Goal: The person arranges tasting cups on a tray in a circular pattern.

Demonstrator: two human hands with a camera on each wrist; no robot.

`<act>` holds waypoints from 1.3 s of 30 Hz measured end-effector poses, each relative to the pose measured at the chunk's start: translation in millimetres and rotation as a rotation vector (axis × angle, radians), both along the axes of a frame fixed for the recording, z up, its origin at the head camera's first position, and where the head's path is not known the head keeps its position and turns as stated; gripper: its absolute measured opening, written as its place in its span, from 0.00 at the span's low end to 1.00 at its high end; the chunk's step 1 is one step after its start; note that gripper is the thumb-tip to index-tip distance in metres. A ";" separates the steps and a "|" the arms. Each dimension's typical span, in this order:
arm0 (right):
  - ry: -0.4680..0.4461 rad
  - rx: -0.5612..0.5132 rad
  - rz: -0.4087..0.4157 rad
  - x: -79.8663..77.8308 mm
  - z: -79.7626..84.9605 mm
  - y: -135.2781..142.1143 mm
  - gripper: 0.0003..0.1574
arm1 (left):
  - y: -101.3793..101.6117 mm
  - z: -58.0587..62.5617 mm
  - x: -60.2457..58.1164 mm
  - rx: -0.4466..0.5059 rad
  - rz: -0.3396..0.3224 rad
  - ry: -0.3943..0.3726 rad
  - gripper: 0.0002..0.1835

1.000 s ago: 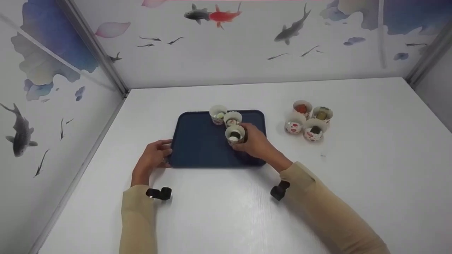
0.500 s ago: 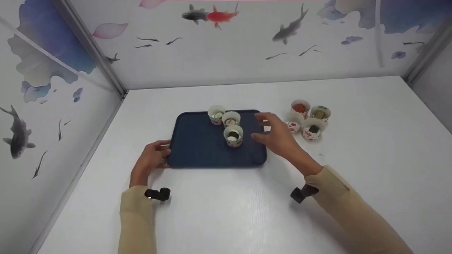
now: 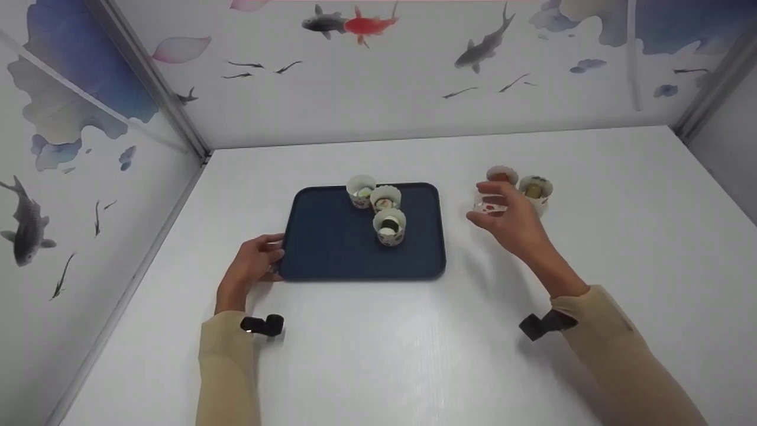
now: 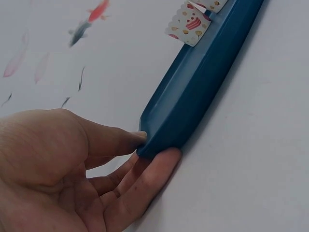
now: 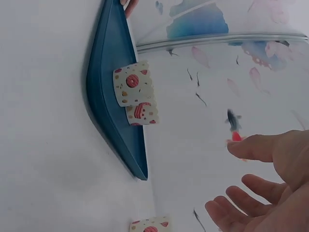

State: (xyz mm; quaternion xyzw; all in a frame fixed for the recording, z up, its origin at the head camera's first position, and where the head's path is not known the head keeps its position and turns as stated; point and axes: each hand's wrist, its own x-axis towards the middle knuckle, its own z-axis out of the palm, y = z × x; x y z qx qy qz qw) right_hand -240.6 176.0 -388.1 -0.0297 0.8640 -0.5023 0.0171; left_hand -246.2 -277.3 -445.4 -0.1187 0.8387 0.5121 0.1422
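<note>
A dark blue tray [image 3: 331, 242] lies on the white table. My left hand [image 3: 251, 266] pinches its left edge, the thumb [image 4: 130, 137] on the rim and fingers underneath. Three printed paper cups stand toward the tray's back and middle: a back cup [image 3: 361, 201], a middle cup [image 3: 385, 198] and a front cup [image 3: 390, 238] with a dark-banded white piece of food inside. Over a cluster of similar cups on the right hovers my right hand [image 3: 519, 228], holding nothing, thumb and fingers apart. Part of a left cup [image 3: 489, 208] shows between them; another cup is hidden behind the hand.
Behind my right hand stand a cup with orange-red food [image 3: 501, 173] and a cup with a brownish-green piece [image 3: 536, 189]. Walls printed with fish, such as the back wall [image 3: 355, 94], border the table at the back and left.
My right hand has let go of the front cup on the tray and moved right to the cluster of cups. The left hand stays at the tray's edge.
</note>
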 end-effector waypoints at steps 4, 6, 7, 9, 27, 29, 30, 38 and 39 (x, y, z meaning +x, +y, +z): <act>-0.054 0.025 -0.015 -1.3 -0.1 12.9 0.40 | 0.6 0.1 -1.1 -0.013 -0.003 0.007 0.26; -0.066 0.032 -0.031 -2.2 -1.6 18.0 0.39 | 0.7 0.2 -1.5 -0.022 -0.006 0.008 0.26; -0.067 0.040 -0.043 -2.6 -2.3 20.2 0.39 | 0.6 0.1 -1.7 -0.026 -0.008 0.009 0.26; -0.062 0.054 -0.068 -3.5 -4.1 23.7 0.39 | 0.5 0.2 -1.7 -0.029 -0.010 0.010 0.26; 0.010 0.088 -0.135 -16.3 -23.1 55.3 0.40 | -1.1 1.0 -0.2 0.004 -0.003 0.002 0.26; 0.019 0.087 -0.143 -17.8 -25.6 58.3 0.39 | -1.0 1.4 -0.3 0.008 0.000 0.002 0.26; 0.021 0.087 -0.147 -18.4 -26.6 59.6 0.38 | -0.8 1.5 -0.3 0.009 0.002 0.000 0.26; -0.005 0.090 -0.236 -20.2 -27.5 67.6 0.42 | -0.6 -0.8 -0.3 0.014 0.008 -0.019 0.27; -0.021 0.092 -0.239 -20.3 -27.0 68.4 0.44 | -0.6 -1.2 -0.4 0.014 0.009 -0.018 0.27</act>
